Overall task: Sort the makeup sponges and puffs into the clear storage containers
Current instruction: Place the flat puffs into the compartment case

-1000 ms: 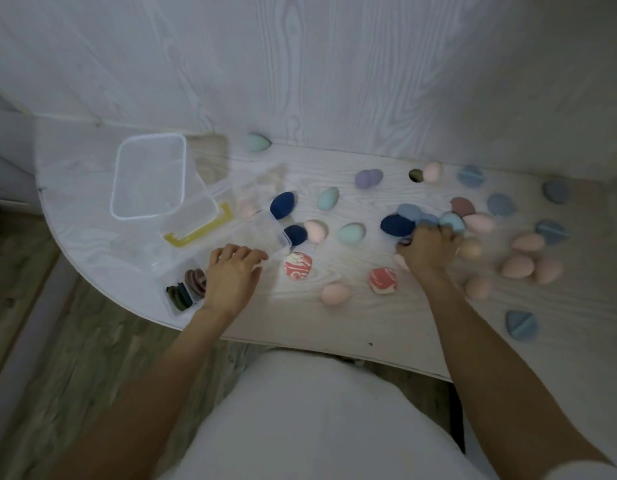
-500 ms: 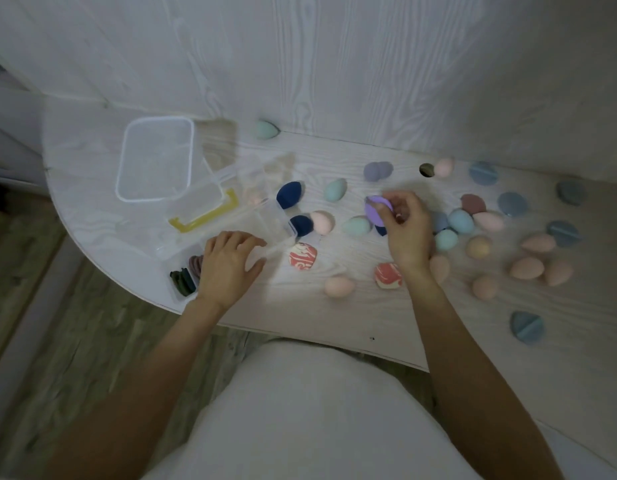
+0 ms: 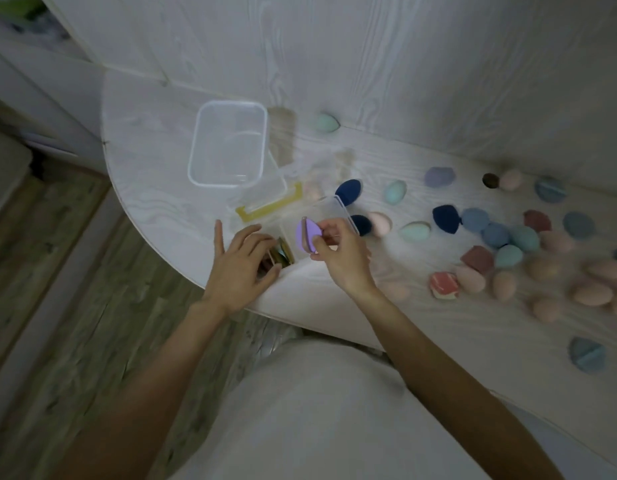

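My right hand (image 3: pixel 338 252) pinches a purple puff (image 3: pixel 307 234) on edge over the clear storage container (image 3: pixel 338 210) near the table's front edge. My left hand (image 3: pixel 239 265) rests on that container's left end, its fingers against the dark puffs (image 3: pixel 283 254) standing inside. Many sponges and puffs lie scattered to the right: navy (image 3: pixel 348 190), mint (image 3: pixel 415 231), blue (image 3: pixel 475 219) and several pink ones (image 3: pixel 593 294).
An empty clear tub (image 3: pixel 228 143) sits at the back left, with a yellow-edged lid (image 3: pixel 270 207) beside it. A mint sponge (image 3: pixel 326 123) lies against the wall. The curved table edge (image 3: pixel 182 268) runs just below my hands. A blue puff (image 3: pixel 587 354) lies alone at the front right.
My right hand lifted the purple puff from the pile and carried it left to the container. My left hand stayed at the container's left end. The camera swung left.
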Action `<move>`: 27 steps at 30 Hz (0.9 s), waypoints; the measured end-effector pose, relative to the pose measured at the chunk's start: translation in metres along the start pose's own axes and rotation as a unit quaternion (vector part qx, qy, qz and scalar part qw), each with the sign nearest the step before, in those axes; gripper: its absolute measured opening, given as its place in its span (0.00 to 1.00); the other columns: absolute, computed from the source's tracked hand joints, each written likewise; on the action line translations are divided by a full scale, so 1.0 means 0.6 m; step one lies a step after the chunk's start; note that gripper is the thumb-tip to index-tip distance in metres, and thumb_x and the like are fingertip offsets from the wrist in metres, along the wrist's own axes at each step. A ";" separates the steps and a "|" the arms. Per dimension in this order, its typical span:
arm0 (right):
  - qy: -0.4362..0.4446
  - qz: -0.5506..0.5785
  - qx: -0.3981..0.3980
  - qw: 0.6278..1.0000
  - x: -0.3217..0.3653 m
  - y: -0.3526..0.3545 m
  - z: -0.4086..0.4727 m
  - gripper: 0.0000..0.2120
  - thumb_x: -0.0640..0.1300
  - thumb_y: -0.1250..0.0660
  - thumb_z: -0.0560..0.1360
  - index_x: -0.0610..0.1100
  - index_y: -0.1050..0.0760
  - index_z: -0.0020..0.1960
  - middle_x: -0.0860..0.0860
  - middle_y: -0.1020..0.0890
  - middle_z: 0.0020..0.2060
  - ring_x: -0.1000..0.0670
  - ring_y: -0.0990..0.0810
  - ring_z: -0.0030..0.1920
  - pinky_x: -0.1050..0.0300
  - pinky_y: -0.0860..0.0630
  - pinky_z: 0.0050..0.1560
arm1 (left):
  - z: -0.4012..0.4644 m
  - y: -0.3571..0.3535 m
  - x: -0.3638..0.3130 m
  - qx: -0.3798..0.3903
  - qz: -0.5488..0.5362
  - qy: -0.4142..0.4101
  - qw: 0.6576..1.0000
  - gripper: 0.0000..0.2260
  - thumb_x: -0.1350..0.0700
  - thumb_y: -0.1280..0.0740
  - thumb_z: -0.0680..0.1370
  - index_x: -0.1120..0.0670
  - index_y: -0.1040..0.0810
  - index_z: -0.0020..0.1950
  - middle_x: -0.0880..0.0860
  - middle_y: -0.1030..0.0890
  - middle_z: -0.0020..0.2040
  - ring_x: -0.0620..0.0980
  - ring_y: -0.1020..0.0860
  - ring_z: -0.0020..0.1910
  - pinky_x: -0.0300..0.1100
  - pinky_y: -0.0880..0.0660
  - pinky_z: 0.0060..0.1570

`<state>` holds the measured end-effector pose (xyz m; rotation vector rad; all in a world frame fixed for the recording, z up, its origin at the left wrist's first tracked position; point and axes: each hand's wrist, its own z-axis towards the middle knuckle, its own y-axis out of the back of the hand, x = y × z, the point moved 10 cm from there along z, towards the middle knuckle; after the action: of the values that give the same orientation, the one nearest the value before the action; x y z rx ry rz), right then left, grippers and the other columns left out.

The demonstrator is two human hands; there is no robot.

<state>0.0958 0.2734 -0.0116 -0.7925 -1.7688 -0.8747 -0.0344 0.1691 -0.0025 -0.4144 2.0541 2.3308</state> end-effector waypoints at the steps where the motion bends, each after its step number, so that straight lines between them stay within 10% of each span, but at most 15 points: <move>1: 0.007 -0.007 -0.010 1.000 0.001 -0.004 0.000 0.06 0.36 0.34 0.75 0.43 0.27 0.50 0.50 0.21 0.42 0.52 0.21 0.43 0.53 0.18 0.43 | 0.008 -0.002 -0.002 0.010 0.008 -0.014 1.000 0.20 0.43 0.43 0.76 0.53 0.23 0.59 0.49 0.22 0.57 0.51 0.33 0.66 0.62 0.60 0.70; 8: 0.022 -0.021 -0.058 0.998 -0.015 -0.014 -0.014 0.06 0.37 0.34 0.75 0.44 0.26 0.49 0.51 0.20 0.41 0.49 0.20 0.45 0.44 0.19 0.45 | 0.021 -0.026 -0.007 0.058 0.052 -0.100 0.992 0.19 0.43 0.43 0.76 0.50 0.25 0.61 0.48 0.20 0.55 0.52 0.28 0.64 0.65 0.58 0.69; 21: 0.064 -0.097 -0.156 0.981 0.002 -0.016 -0.029 0.05 0.39 0.33 0.74 0.42 0.24 0.50 0.53 0.20 0.42 0.54 0.22 0.41 0.62 0.25 0.41 | 0.017 -0.016 -0.004 0.006 0.017 -0.113 0.993 0.10 0.47 0.39 0.76 0.50 0.21 0.50 0.46 0.19 0.52 0.49 0.26 0.60 0.64 0.55 0.69; 27: 0.221 -0.318 -0.130 0.913 0.054 -0.080 -0.041 0.05 0.43 0.35 0.74 0.41 0.25 0.43 0.48 0.20 0.37 0.49 0.22 0.34 0.57 0.29 0.30 | 0.003 -0.011 0.018 -0.012 -0.011 -0.093 0.995 0.10 0.48 0.39 0.76 0.49 0.20 0.48 0.45 0.19 0.49 0.50 0.25 0.59 0.59 0.57 0.69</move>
<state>0.0579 0.2312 0.0157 -0.1235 -1.5172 -1.6078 -0.0438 0.1701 -0.0106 -0.2094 1.9286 2.2856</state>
